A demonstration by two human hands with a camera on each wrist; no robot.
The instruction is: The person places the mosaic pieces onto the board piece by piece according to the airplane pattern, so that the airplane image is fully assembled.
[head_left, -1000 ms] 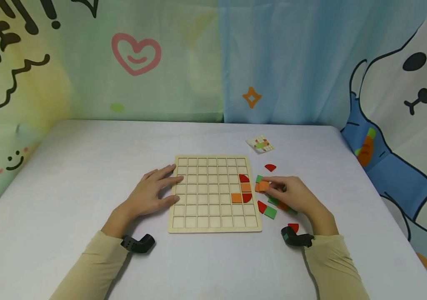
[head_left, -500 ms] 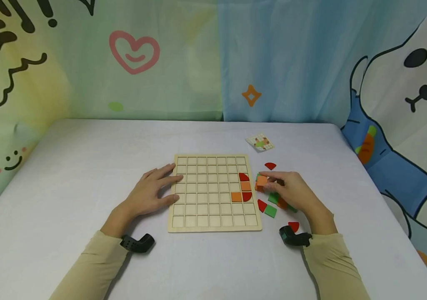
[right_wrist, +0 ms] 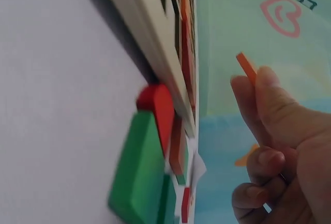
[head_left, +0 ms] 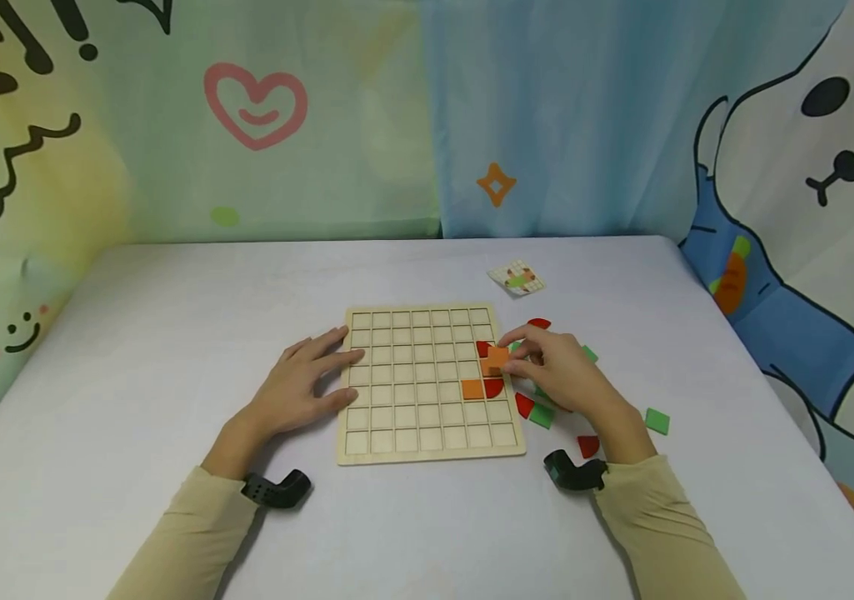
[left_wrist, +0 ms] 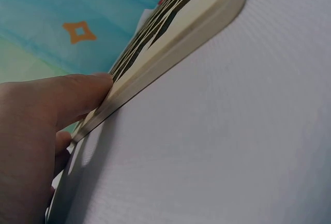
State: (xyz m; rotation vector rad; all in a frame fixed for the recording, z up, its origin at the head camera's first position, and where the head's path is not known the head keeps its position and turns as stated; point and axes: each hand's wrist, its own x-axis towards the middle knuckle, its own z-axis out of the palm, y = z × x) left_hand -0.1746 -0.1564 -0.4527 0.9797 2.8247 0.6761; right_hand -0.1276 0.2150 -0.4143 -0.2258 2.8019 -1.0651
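An orange square tile is held above the right part of the gridded wooden board, raised clear of its surface in the right wrist view. The tile is pinched between the thumb and index finger of the right hand, the grip being closed on it; the other fingers are curled beneath. The board's left edge is touched by the left hand, whose fingers are extended and spread, with nothing clamped between them. In the board's rightmost column, an upper red piece and a lower red piece are seated, with a second orange tile between them, partly covered by the held one. A third orange tile is set directly left of the lower red piece. Right of the board, loose red and green pieces are scattered on the white tablecloth, some partly hidden by the right hand; a green square is seen beyond the right wrist. A small patterned card is found behind the board. The table is backed by a printed curtain.
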